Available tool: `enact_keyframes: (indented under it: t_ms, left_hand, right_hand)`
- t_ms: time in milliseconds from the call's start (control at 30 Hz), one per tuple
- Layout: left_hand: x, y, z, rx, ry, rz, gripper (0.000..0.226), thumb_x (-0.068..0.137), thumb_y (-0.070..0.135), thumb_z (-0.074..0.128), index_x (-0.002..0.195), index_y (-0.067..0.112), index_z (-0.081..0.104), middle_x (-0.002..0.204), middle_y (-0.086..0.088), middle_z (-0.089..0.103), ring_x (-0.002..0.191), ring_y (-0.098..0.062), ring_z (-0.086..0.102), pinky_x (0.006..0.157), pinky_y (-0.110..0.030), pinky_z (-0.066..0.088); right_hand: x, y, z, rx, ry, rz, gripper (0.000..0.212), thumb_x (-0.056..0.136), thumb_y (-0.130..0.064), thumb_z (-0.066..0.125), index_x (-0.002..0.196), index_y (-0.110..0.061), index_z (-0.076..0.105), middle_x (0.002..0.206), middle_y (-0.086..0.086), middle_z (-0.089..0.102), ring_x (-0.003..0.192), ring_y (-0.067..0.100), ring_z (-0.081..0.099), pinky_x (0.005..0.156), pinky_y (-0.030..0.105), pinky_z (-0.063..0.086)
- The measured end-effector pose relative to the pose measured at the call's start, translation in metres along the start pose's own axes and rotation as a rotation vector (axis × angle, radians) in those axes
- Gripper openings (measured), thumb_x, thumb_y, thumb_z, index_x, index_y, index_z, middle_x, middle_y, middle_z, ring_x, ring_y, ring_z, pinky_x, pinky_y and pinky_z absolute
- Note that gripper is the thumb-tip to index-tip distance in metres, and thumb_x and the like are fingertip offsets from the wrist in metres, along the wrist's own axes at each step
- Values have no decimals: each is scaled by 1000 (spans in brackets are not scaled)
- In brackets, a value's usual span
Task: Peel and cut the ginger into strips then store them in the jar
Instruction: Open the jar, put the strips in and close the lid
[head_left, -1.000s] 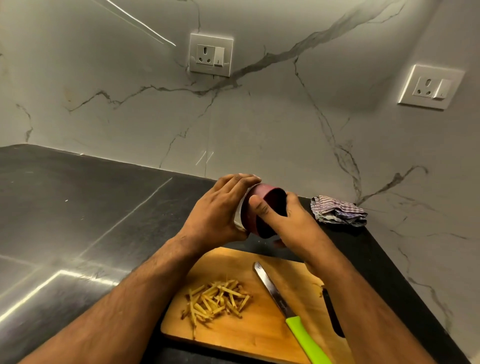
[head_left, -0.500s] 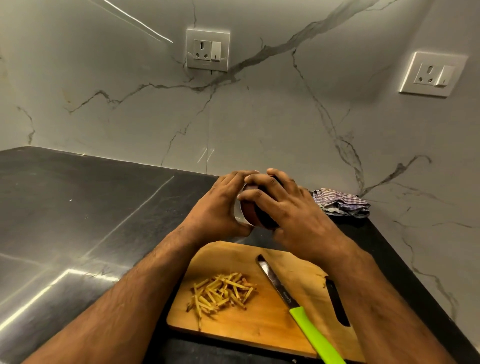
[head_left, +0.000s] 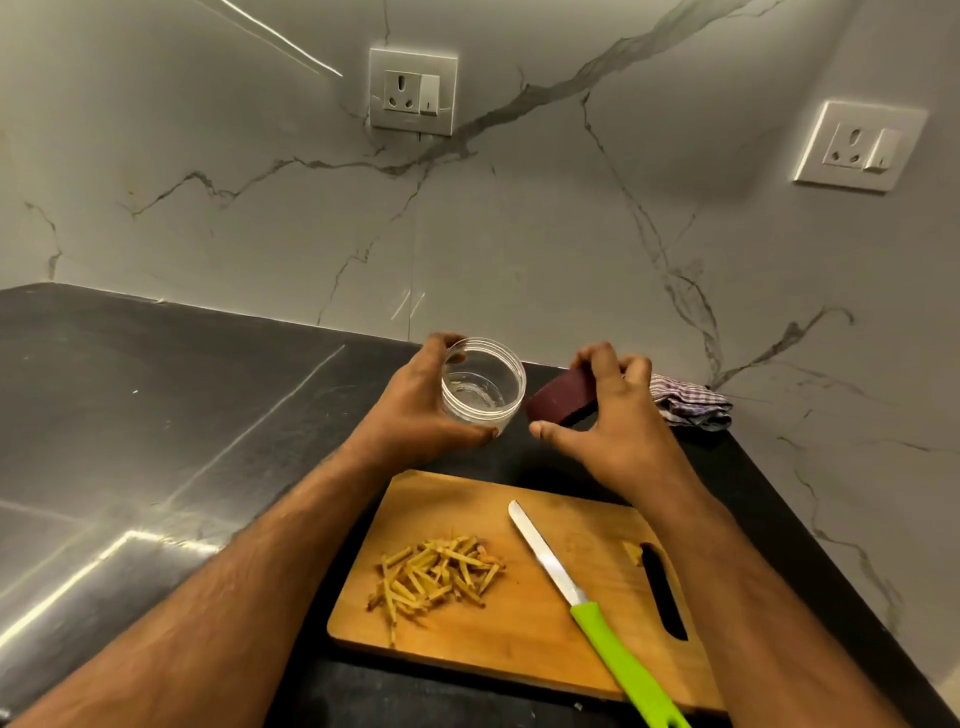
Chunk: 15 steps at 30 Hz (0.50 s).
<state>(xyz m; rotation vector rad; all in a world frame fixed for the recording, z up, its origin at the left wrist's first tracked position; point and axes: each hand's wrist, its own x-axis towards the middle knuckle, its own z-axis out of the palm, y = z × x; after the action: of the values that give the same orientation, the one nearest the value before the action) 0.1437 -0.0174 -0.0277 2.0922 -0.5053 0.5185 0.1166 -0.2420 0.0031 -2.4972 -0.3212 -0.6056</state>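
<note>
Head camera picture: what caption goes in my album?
Left hand holds open jar, right hand its lid.

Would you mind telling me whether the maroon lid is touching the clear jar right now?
Apart. The head view shows a dark strip of counter between the lid, held by the right hand, and the jar in the left hand.

The dark counter (head_left: 156, 415) holds a wooden cutting board (head_left: 519, 639) near the front, on the right. A checked cloth (head_left: 691, 402) lies far back on the right, by the wall.
</note>
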Motion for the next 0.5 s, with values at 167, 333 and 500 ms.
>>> enact_keyframes:
  t_ms: [167,333,500]
  left_hand:
    - [1,-4,3,22,29,-38,94,61,28,96,133,26,37,128,8,54,118,-9,55,86,-5,41]
    - [2,-5,7,54,36,-84,95,61,32,95,136,24,38,138,-1,54,120,-7,48,94,-18,40]
    - [-1,-3,5,73,88,-69,98,63,31,95,142,20,39,141,-4,54,126,-11,48,96,-20,38]
  right_hand:
    - [4,10,15,-73,-159,201,52,71,-45,82,103,-27,45,120,1,45,100,12,47,75,25,49]
    - [4,10,18,-161,-332,267,37,75,-41,79,97,-23,56,123,2,54,104,15,50,81,30,51]
    - [4,4,14,-206,-307,230,42,73,-42,79,107,-26,60,127,1,52,105,15,51,85,32,51]
